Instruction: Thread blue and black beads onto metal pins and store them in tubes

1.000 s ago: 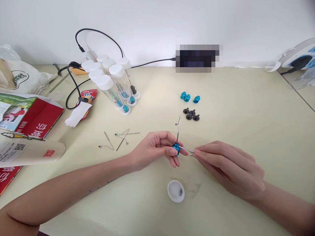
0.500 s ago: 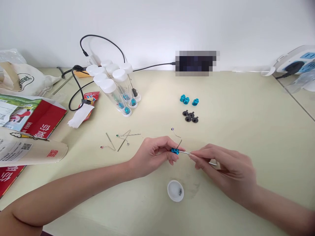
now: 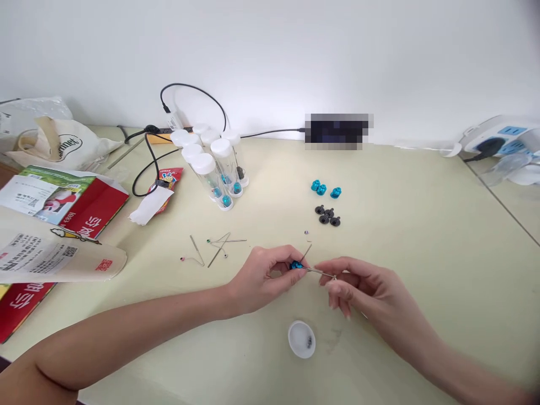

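Note:
My left hand (image 3: pixel 264 279) is closed, with a small shiny blue metal fitting (image 3: pixel 296 265) pinched between thumb and fingertips. A thin bent metal wire (image 3: pixel 306 252) sticks up from the fitting, with a small bead at its far end. My right hand (image 3: pixel 365 287) holds a slim metal hex key (image 3: pixel 319 271) between thumb and fingers, its tip meeting the fitting. The fingers partly hide the key. Below the hands lies a small white cap (image 3: pixel 295 343) with tiny dark metal screws (image 3: pixel 310 342) in it.
Several bent wires (image 3: pixel 218 247) lie left of my hands. Blue fittings (image 3: pixel 336 193) and black discs (image 3: pixel 324 219) lie beyond. White-capped clear tubes (image 3: pixel 228 169) stand at the back left near a black cable (image 3: pixel 194 85), a snack wrapper (image 3: pixel 175 177) and bags. A power strip (image 3: pixel 506 132) is far right.
My right hand's fingers have loosened and shifted around the hex key. The bent wire leans differently over the fitting. The whole view has shifted, so things appear lower.

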Motion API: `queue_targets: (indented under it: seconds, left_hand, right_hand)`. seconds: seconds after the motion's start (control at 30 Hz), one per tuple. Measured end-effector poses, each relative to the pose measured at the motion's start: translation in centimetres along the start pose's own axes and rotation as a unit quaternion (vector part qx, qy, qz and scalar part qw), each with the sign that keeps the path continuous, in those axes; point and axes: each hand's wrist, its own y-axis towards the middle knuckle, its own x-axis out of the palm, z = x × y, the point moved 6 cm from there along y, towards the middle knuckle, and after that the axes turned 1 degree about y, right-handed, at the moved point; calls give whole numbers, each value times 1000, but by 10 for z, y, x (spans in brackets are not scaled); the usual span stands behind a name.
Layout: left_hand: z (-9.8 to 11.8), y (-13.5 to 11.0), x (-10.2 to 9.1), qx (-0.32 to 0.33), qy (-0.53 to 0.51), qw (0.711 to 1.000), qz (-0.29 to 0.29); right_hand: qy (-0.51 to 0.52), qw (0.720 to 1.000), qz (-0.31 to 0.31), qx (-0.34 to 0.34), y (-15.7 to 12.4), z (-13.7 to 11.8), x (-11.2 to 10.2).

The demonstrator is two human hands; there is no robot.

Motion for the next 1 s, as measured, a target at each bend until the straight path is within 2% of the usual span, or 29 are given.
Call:
queue_targets:
  seconds: [0.07, 0.17, 0.23, 0.33, 0.5, 0.57, 0.63, 0.8, 0.87, 1.0]
  left_hand:
    - [-3, 4, -4, -19, -49, 998, 16]
    - [-6, 8, -8, -25, -89, 995, 27]
    - [-6, 10, -8, -25, -95, 995, 18]
    - [-6, 9, -5, -23, -94, 995, -1]
    - [-5, 5, 0, -19, -49, 998, -23]
    - [-4, 4, 1, -21, -42, 999, -25]
    - [-4, 4, 1, -24, -55, 998, -24]
    - [-4, 7, -1, -33, -95, 995, -19]
    - [-4, 7, 0, -35, -100, 994, -22]
    - [-5, 6, 1, -30, -98, 994, -29]
  right_hand:
    - [-82, 991, 38, -94, -1, -8, -5]
    - [-219, 942, 81, -243, -6, -18, -7]
    - [-274, 912, 95, -292, -8, -19, -7]
    - [-278, 902, 94, -316, -9, -19, -7]
    - [-216, 927, 110, -285, -7, -18, -10]
    - [-218, 928, 111, -282, -6, -19, -10]
    - [-244, 916, 110, -299, -6, -20, -9]
    - [-318, 859, 151, -372, -12, -23, -8]
    - [-329, 852, 157, -376, -13, -23, -8]
    - [-320, 856, 153, -376, -13, -24, -8]
